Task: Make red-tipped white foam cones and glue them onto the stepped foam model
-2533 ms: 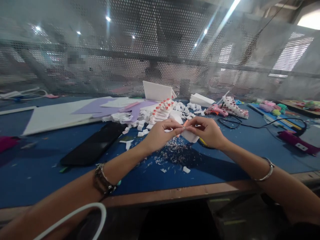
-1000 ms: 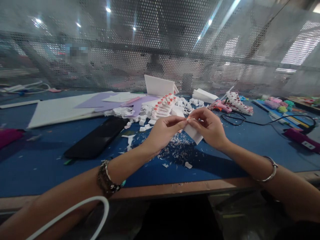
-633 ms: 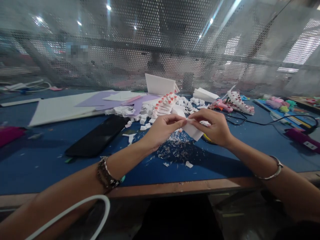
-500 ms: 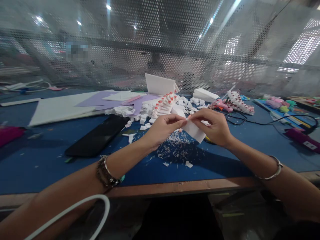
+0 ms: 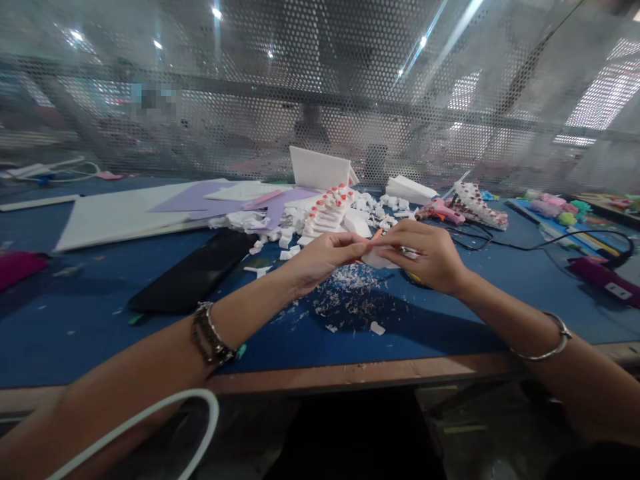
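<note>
Between my two hands is a small white piece, thin like paper or foam sheet, mostly covered by fingers. My left hand pinches its left end with thumb and index finger. From the other side, my right hand pinches it too, fingertips almost touching the left ones. Just beyond the hands stands a white stepped foam model with red dabs along its edges. Under the hands lie fine white shavings and a small white scrap. Something yellow and black shows partly below my right hand.
A black flat slab lies left, near white boards and purple sheets. Behind are white foam bits and a folded white board. At right are a pink glue gun, its black cable and a purple case.
The white piece, which hung down flat below the fingertips, now shows only as a small part between them, apparently folded or turned. Both hands stay nearly in place.
</note>
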The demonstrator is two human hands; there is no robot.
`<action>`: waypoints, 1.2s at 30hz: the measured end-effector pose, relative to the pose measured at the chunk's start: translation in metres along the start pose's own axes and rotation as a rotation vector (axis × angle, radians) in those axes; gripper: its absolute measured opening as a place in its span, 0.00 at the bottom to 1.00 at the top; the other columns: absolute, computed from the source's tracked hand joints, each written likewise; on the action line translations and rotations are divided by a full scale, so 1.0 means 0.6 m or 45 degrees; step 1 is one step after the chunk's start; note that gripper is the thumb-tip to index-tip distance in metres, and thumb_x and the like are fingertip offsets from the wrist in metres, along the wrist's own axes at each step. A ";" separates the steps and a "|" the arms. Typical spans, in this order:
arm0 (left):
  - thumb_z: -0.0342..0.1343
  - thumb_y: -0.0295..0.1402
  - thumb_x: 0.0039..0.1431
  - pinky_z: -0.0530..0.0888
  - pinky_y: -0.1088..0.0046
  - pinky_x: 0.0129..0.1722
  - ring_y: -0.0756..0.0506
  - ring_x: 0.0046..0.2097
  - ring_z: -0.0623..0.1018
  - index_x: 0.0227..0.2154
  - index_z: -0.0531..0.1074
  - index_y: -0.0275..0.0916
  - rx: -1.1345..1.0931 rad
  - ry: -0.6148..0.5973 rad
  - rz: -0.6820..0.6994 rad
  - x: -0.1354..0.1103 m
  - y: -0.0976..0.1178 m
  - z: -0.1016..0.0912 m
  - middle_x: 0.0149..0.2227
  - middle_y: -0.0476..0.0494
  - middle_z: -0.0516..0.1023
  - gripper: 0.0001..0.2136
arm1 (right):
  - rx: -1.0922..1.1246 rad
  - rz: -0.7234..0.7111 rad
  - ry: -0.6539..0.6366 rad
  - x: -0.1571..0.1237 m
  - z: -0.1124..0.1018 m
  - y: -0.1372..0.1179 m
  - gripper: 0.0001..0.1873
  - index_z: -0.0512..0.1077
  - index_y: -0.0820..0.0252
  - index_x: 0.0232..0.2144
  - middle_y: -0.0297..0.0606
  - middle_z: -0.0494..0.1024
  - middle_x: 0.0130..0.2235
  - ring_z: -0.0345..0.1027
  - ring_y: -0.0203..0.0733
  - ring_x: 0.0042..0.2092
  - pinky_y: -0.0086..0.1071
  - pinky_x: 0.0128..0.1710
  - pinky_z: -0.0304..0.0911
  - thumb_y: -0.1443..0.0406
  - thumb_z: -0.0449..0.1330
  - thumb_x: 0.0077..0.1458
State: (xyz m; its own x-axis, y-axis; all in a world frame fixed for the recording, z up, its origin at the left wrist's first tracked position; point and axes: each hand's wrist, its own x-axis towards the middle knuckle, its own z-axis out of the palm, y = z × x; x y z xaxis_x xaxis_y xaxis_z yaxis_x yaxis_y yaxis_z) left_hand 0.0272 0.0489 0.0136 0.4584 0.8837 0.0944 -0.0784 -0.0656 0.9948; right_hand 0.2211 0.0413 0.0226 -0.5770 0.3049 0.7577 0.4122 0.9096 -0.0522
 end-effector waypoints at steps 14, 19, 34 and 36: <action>0.62 0.40 0.43 0.64 0.74 0.40 0.51 0.33 0.70 0.26 0.75 0.36 -0.065 -0.082 -0.058 0.000 -0.006 0.004 0.28 0.48 0.73 0.12 | 0.034 0.105 0.005 0.000 0.009 -0.005 0.06 0.71 0.63 0.33 0.37 0.75 0.32 0.66 0.31 0.32 0.25 0.33 0.61 0.67 0.54 0.55; 0.61 0.41 0.46 0.64 0.72 0.40 0.50 0.33 0.70 0.27 0.73 0.35 -0.060 -0.069 -0.017 0.004 -0.013 0.001 0.27 0.47 0.72 0.13 | 0.305 0.334 -0.050 -0.001 0.014 -0.011 0.07 0.72 0.61 0.32 0.33 0.77 0.33 0.69 0.30 0.33 0.24 0.33 0.61 0.62 0.59 0.50; 0.59 0.36 0.48 0.66 0.73 0.38 0.51 0.31 0.71 0.23 0.73 0.37 0.097 -0.096 0.014 0.007 -0.009 -0.008 0.26 0.48 0.72 0.07 | 0.231 0.328 -0.168 -0.001 -0.004 0.006 0.10 0.75 0.58 0.36 0.32 0.77 0.29 0.64 0.27 0.26 0.23 0.25 0.55 0.63 0.57 0.52; 0.59 0.37 0.47 0.66 0.74 0.38 0.51 0.31 0.71 0.24 0.74 0.37 0.138 -0.119 -0.003 0.008 -0.009 -0.010 0.26 0.48 0.72 0.08 | 0.260 0.325 -0.186 -0.002 -0.004 0.008 0.10 0.75 0.58 0.36 0.32 0.77 0.28 0.61 0.26 0.24 0.23 0.23 0.53 0.64 0.57 0.51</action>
State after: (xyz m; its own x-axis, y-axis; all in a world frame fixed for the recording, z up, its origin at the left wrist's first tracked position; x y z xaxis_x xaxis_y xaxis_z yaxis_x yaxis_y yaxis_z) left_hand 0.0244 0.0560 0.0083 0.5395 0.8371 0.0902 0.0167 -0.1178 0.9929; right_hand 0.2255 0.0446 0.0229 -0.5743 0.5536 0.6031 0.4152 0.8319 -0.3682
